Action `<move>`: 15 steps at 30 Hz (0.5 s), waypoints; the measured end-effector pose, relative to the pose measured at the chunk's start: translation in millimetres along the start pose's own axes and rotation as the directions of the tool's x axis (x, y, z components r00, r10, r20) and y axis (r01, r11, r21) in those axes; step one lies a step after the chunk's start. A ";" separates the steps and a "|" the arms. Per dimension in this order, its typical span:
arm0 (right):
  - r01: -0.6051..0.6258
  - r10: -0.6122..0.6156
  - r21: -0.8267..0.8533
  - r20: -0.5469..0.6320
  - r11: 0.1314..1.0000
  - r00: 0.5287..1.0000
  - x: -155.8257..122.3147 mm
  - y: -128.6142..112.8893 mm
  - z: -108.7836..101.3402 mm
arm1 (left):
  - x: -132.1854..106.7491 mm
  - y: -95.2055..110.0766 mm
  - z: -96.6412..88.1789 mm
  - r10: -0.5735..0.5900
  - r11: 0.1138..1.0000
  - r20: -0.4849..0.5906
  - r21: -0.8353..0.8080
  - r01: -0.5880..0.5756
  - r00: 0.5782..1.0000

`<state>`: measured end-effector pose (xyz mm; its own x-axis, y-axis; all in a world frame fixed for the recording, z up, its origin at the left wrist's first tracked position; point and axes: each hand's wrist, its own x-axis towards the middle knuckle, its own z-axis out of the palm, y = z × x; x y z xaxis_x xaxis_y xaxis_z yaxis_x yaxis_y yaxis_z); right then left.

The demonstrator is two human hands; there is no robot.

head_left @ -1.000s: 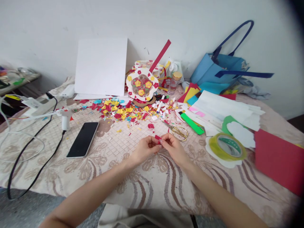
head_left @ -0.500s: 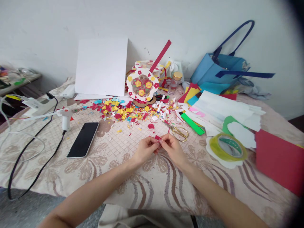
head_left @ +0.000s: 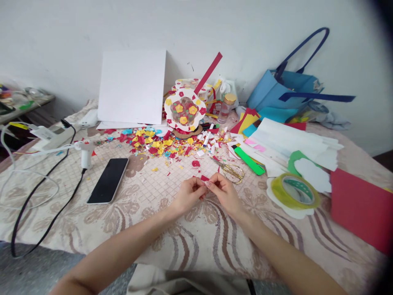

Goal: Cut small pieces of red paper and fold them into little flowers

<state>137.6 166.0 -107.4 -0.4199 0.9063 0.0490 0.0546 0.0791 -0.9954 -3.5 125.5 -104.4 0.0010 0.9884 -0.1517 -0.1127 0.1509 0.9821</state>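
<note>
little has changed; left hand (head_left: 189, 195) and right hand (head_left: 226, 193) stay together, fingertips closed on a small red paper (head_left: 204, 178) near the scissors (head_left: 232, 172); the same handling continues, though fingers seem to hide its lower part.

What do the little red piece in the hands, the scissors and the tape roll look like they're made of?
The red piece between the fingers is probably matte paper or card: flat, even colour, though mostly hidden. The scissors look like polished metal, with shiny gold-toned handles. The tape roll seems plastic film, yellow-tinted and glossy; its printed green core might be card.
</note>
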 end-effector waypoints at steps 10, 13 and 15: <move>-0.017 0.018 -0.056 0.023 0.998 1.000 1.3 -1.8 -6.2 | 1.0 2.2 -1.9 -0.045 0.995 0.010 -0.085 0.046 0.999; -0.033 0.036 -0.057 0.055 0.998 0.998 1.1 -3.0 -7.1 | 1.0 4.5 -6.0 -0.024 1.000 0.074 0.013 0.023 0.997; -0.056 0.059 -0.031 0.113 0.998 0.992 0.5 -2.0 -7.2 | 1.4 5.4 -9.4 0.005 0.994 0.119 0.104 -0.018 0.993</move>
<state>143.8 169.3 -104.8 -0.5158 0.8565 -0.0193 0.1062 0.0416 -0.9935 -13.5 127.5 -100.4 0.1186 0.9841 -0.1322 -0.0089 0.1342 0.9909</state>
